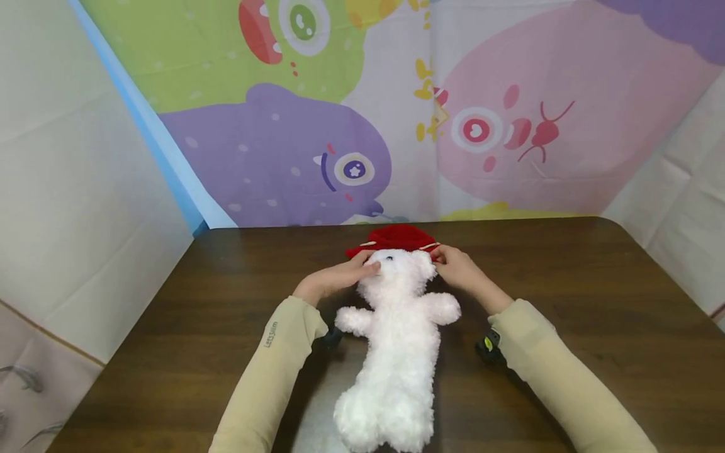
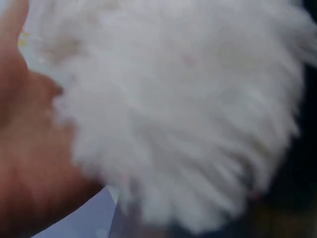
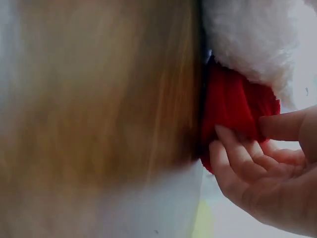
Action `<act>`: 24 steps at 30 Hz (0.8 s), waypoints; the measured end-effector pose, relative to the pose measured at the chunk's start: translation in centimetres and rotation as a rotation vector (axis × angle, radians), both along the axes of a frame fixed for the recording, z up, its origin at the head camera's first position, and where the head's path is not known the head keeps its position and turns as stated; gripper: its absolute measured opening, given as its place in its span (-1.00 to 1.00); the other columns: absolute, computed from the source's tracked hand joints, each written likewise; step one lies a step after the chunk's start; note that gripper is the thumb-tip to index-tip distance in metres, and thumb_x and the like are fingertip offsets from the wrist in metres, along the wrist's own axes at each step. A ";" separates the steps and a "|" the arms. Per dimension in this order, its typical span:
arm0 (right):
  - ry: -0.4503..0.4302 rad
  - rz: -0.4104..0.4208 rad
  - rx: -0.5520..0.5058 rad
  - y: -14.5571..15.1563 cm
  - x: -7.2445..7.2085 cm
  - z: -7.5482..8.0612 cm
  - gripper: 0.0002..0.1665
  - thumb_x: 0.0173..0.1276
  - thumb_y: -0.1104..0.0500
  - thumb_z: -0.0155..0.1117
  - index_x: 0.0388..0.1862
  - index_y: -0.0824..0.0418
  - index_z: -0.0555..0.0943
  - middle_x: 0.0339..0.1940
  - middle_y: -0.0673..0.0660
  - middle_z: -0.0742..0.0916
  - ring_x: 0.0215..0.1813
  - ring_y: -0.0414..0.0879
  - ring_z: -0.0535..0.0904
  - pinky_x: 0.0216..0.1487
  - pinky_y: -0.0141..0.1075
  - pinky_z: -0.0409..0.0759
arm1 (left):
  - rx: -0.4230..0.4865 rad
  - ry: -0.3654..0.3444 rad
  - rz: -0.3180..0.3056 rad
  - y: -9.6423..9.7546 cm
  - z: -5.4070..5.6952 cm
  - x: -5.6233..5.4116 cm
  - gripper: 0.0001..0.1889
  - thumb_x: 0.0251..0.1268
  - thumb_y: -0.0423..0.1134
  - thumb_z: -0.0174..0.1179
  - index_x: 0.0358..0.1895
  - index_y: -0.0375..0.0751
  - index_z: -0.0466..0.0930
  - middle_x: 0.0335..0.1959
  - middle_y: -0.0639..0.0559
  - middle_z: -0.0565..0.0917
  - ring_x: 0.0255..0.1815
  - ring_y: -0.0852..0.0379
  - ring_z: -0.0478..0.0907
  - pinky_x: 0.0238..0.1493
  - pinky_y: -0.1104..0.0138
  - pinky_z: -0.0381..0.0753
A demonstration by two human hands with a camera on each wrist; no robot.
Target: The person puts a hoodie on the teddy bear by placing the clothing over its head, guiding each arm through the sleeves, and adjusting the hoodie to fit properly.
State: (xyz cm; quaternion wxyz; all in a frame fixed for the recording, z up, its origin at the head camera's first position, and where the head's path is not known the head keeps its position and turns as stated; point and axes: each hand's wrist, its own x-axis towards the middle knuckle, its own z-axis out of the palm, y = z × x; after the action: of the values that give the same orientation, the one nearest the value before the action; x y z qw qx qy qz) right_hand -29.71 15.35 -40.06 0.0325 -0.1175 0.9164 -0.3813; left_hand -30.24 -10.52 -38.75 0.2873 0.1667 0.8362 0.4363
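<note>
A white plush bear (image 1: 399,346) lies face up on a wood-grain table (image 1: 595,302), feet near, head far, the tabletop bearing its weight and leaving both hands free for the head. At far centre, a red hat (image 1: 399,236) meets its crown. The right hand (image 1: 461,272) pinches the hat's right edge, thumb against fingers, apparently to steady it; the left hand (image 1: 342,275) flanks the head's left side, its fingers' grip impossible to tell.

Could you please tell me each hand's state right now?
Left hand: holding the white plush toy at its head.
Right hand: pinching the red cloth.
</note>
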 end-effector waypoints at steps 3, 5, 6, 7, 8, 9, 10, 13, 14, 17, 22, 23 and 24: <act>-0.132 0.027 -0.181 -0.3 0.4 -0.2 -0.65 0.32 0.29 -0.08 0.02 0.48 0.39 -0.19 0.31 0.56 -0.19 0.01 0.50 -0.14 -0.20 0.54 | -0.013 0.048 -0.024 0.2 -0.4 0.2 -0.04 0.04 0.18 0.18 0.42 0.13 -0.24 0.44 0.07 -0.13 0.43 0.04 -0.09 0.33 0.00 0.07; -0.198 0.034 -0.285 -0.6 0.7 -0.3 -0.64 0.33 0.31 -0.13 0.03 0.51 0.36 -0.17 0.32 0.54 -0.19 0.00 0.50 -0.10 -0.19 0.55 | 0.015 0.079 0.000 0.5 -0.7 0.4 0.00 -0.05 0.13 0.28 0.41 0.14 -0.19 0.43 0.06 -0.07 0.39 0.03 0.00 0.29 0.02 0.17; -0.218 0.037 -0.320 -0.8 0.8 -0.3 -0.63 0.34 0.31 -0.14 0.04 0.52 0.34 -0.13 0.32 0.52 -0.17 -0.01 0.49 -0.06 -0.17 0.55 | 0.035 0.093 0.019 0.6 -0.7 0.4 0.01 -0.08 0.11 0.31 0.40 0.14 -0.17 0.42 0.06 -0.05 0.38 0.04 0.03 0.27 0.03 0.20; -0.229 0.035 -0.339 -0.9 1.0 -0.3 -0.62 0.34 0.31 -0.16 0.05 0.52 0.34 -0.11 0.33 0.51 -0.16 -0.01 0.49 -0.04 -0.16 0.55 | 0.055 0.108 0.042 0.8 -0.8 0.6 0.00 -0.10 0.10 0.33 0.40 0.14 -0.14 0.41 0.07 -0.02 0.36 0.05 0.06 0.26 0.04 0.22; -0.234 0.034 -0.356 -0.9 1.2 -0.3 -0.61 0.35 0.30 -0.17 0.07 0.53 0.33 -0.07 0.34 0.50 -0.15 0.00 0.49 -0.02 -0.14 0.54 | 0.080 0.121 0.067 1.0 -0.8 0.7 0.00 -0.12 0.08 0.35 0.39 0.13 -0.11 0.40 0.07 0.01 0.36 0.05 0.08 0.25 0.04 0.23; -0.239 0.029 -0.372 -1.0 1.3 -0.3 -0.60 0.37 0.29 -0.17 0.09 0.53 0.32 -0.03 0.35 0.50 -0.12 0.01 0.49 0.00 -0.12 0.53 | 0.103 0.134 0.091 1.2 -0.8 0.9 0.00 -0.14 0.06 0.37 0.39 0.12 -0.08 0.40 0.07 0.03 0.35 0.05 0.10 0.24 0.04 0.24; -0.238 0.029 -0.380 -1.0 1.4 -0.2 -0.59 0.39 0.27 -0.18 0.11 0.53 0.32 -0.01 0.37 0.49 -0.11 0.02 0.49 0.02 -0.09 0.51 | 0.121 0.147 0.114 1.3 -0.8 1.1 0.00 -0.16 0.05 0.39 0.39 0.11 -0.05 0.39 0.07 0.06 0.34 0.05 0.11 0.24 0.04 0.25; -0.238 0.015 -0.395 -1.0 1.6 -0.2 -0.54 0.44 0.20 -0.16 0.17 0.51 0.30 0.06 0.40 0.47 -0.04 0.08 0.49 0.08 -0.05 0.47 | 0.154 0.182 0.191 1.8 -0.8 1.7 0.00 -0.23 0.03 0.44 0.36 0.11 0.04 0.37 0.08 0.12 0.33 0.04 0.14 0.22 0.04 0.27; -0.231 0.011 -0.386 -1.0 1.7 -0.2 -0.53 0.44 0.19 -0.15 0.18 0.51 0.29 0.08 0.41 0.47 -0.02 0.10 0.49 0.08 -0.05 0.47 | 0.157 0.193 0.220 2.0 -0.8 2.0 0.01 -0.26 0.02 0.45 0.36 0.11 0.06 0.37 0.08 0.13 0.33 0.03 0.15 0.22 0.04 0.27; -0.176 0.006 -0.313 -1.3 1.7 -0.1 -0.50 0.44 0.19 -0.15 0.20 0.54 0.27 0.13 0.45 0.45 0.03 0.18 0.48 0.09 -0.05 0.46 | 0.124 0.247 0.293 2.3 -0.6 2.7 0.02 -0.32 0.04 0.47 0.35 0.10 0.10 0.36 0.10 0.17 0.34 0.04 0.15 0.22 0.05 0.27; -0.023 -0.036 -0.251 -1.6 2.1 0.2 -0.57 0.43 0.19 -0.11 0.11 0.50 0.37 0.06 0.43 0.51 0.00 0.16 0.45 0.02 -0.13 0.43 | 0.067 0.348 0.356 2.9 -0.2 3.4 0.01 -0.34 0.06 0.48 0.33 0.02 0.15 0.31 0.05 0.24 0.30 0.02 0.21 0.21 0.07 0.30; 0.014 -0.040 -0.271 -1.6 2.2 0.3 -0.61 0.43 0.19 -0.10 0.06 0.48 0.40 0.02 0.41 0.53 -0.01 0.14 0.43 0.01 -0.15 0.41 | 0.065 0.358 0.367 3.1 -0.1 3.5 0.00 -0.33 0.06 0.47 0.33 0.00 0.16 0.31 0.04 0.25 0.30 0.01 0.21 0.20 0.07 0.30; 0.051 -0.035 -0.298 -1.7 2.3 0.3 -0.64 0.43 0.20 -0.09 0.02 0.46 0.42 -0.02 0.39 0.54 -0.02 0.13 0.42 -0.01 -0.17 0.39 | 0.065 0.365 0.379 3.2 0.0 3.6 0.00 -0.33 0.06 0.47 0.33 -0.02 0.16 0.31 0.01 0.24 0.30 -0.01 0.21 0.20 0.06 0.30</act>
State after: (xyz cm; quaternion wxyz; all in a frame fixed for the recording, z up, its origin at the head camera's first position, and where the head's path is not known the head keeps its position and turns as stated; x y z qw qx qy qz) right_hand -27.43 13.68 -39.74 -0.0155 -0.1146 0.8521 -0.5105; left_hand -26.67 -7.34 -38.75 0.0392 0.0923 0.8761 0.4717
